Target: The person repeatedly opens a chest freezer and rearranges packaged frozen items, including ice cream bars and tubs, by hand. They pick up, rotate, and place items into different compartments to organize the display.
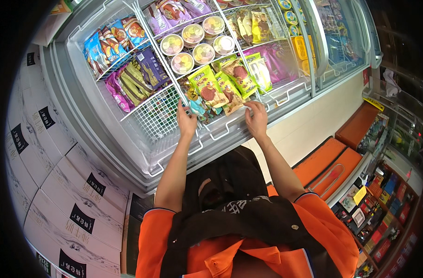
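Note:
My left hand [187,122] is at the white wire divider [169,74] inside a chest freezer, its index finger stretched forward and its thumb apart. Whether it grips the wire cannot be told. Close to its thumb lies a teal ice cream packet [196,103]. My right hand [257,120] is bent over the front of the same basket with its fingers curled and thumb apart, nothing visible in it. Its fingertips are near the lower end of a green and tan ice cream packet [228,88]. Another green packet [208,85] lies between the hands, printed with a round brown treat.
Round lidded tubs [192,33] sit behind the packets. Left of the divider are blue packets [107,43] and a white mesh basket [157,113]. A glass sliding lid [343,34] covers the right side. Stacked white cartons [58,194] flank the freezer; an orange case [322,166] stands right.

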Tool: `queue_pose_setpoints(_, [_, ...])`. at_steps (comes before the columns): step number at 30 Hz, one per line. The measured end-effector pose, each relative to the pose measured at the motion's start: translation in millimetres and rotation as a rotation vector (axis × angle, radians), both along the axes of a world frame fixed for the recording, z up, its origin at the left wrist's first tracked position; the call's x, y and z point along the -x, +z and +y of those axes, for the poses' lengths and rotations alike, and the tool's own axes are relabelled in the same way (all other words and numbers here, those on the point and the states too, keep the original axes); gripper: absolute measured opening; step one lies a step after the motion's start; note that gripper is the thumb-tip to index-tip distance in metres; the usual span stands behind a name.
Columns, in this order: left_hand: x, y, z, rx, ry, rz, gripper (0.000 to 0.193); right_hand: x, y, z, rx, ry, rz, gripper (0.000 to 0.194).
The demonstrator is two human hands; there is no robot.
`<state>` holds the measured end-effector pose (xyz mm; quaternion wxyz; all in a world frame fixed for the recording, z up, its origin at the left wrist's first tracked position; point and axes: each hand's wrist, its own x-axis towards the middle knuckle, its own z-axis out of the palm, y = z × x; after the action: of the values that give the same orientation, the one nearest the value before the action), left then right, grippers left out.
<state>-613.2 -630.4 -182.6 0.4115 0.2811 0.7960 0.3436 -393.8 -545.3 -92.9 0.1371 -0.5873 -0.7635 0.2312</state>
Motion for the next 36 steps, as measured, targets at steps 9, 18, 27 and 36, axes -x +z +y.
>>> queue_pose_setpoints(9, [-14, 16, 47, 0.232, -0.269, 0.119, 0.097, 68, -40, 18, -0.010, 0.029, -0.057, 0.033])
queue_pose_setpoints(18, [-7, -18, 5, -0.012, -0.094, -0.228, 0.090, -24, -79, 126, -0.071, -0.207, -0.010, 0.038])
queue_pose_setpoints(27, [-14, 37, 30, 0.418, -0.394, 0.367, 0.077, -86, -123, 167, 0.279, -0.102, -0.173, 0.068])
queue_pose_setpoints(36, [-83, 41, 90, -0.193, -0.314, 0.219, 0.041, -80, -54, 191, 0.383, -0.316, 0.578, 0.028])
